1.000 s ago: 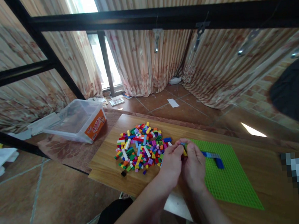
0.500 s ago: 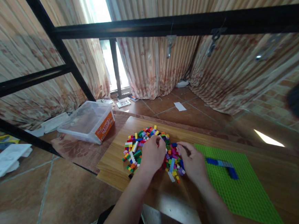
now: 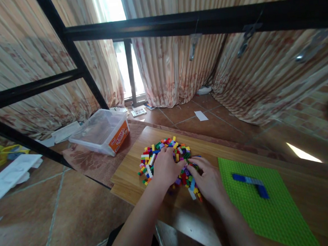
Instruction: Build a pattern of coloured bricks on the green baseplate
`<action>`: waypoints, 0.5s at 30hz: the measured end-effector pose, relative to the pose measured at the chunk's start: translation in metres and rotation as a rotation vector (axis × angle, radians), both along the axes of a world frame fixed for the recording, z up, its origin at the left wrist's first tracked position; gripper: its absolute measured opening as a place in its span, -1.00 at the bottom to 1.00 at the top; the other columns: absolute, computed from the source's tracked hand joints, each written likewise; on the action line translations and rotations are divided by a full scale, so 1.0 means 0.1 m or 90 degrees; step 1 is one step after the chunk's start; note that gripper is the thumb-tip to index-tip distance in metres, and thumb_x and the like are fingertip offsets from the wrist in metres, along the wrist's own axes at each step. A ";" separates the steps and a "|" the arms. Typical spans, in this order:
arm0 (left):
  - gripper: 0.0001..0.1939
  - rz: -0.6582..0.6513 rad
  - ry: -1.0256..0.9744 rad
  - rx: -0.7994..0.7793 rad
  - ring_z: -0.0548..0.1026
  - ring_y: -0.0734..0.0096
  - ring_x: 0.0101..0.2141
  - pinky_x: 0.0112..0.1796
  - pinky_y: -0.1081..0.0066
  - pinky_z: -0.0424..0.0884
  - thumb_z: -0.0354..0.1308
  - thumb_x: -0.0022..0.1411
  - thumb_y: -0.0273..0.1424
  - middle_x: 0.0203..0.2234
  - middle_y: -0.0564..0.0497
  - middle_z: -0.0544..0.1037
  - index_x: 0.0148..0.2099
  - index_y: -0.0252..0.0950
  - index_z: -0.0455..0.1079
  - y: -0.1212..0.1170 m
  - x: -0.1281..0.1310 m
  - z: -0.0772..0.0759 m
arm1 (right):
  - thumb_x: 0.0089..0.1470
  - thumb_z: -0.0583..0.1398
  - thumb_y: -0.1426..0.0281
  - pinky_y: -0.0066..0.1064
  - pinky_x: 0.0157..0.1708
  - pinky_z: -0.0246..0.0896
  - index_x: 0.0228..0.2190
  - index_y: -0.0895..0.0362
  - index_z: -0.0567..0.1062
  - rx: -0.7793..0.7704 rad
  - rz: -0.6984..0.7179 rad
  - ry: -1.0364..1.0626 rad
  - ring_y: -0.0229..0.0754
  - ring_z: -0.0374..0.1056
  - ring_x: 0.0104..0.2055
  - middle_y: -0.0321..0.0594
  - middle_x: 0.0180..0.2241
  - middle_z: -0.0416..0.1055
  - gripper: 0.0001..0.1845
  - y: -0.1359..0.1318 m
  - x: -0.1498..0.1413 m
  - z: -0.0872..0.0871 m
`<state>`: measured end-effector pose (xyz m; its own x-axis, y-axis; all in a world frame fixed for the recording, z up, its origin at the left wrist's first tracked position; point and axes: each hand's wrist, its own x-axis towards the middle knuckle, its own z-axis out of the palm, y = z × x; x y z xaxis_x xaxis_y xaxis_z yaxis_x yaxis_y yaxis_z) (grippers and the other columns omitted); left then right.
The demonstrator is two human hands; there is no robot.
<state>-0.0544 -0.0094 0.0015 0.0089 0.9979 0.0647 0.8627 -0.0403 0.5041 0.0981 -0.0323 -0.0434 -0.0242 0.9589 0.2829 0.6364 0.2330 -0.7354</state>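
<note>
- Hands closer together than before: left hand (image 3: 167,168) over the brick pile (image 3: 180,151), right hand (image 3: 208,178) at its edge;
- fingers half-curled; cannot tell whether gripping;
- work centres there, left of the green baseplate (image 3: 269,219)

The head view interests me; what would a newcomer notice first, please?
The heap of multicoloured bricks on the wooden table comes first, left hand over it, right hand at its edge. Right of that, the green baseplate bears an angled line of blue bricks. Left of the table, a clear box sits on the rug.
</note>
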 end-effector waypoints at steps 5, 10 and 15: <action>-0.67 0.035 -0.076 -0.021 0.52 0.18 -0.11 -0.07 0.30 0.36 0.06 0.26 -0.35 -0.14 -0.18 0.58 0.01 -0.36 0.44 0.10 -0.19 0.03 | 0.21 0.07 0.23 -0.18 -0.04 0.28 -0.22 0.10 0.59 0.026 -0.004 0.005 -0.06 0.43 -0.09 -0.09 -0.16 0.54 -0.67 0.00 0.06 0.05; -0.70 0.080 -0.104 0.003 0.53 0.26 -0.15 -0.11 0.34 0.37 -0.01 0.27 -0.45 -0.19 -0.09 0.61 -0.05 -0.28 0.49 0.21 -0.33 0.04 | 0.22 0.05 0.27 -0.21 -0.07 0.29 -0.24 0.11 0.58 0.028 -0.012 0.006 -0.07 0.44 -0.12 -0.10 -0.19 0.55 -0.67 0.00 0.09 0.07; -0.68 0.029 -0.012 0.119 0.46 0.21 -0.02 0.05 0.30 0.29 0.00 0.28 -0.42 -0.07 -0.14 0.57 0.02 -0.34 0.45 0.41 -0.19 0.02 | 0.21 0.06 0.27 -0.23 -0.13 0.31 -0.27 0.11 0.59 0.055 -0.039 0.009 -0.08 0.45 -0.16 -0.11 -0.23 0.55 -0.68 -0.01 0.11 0.08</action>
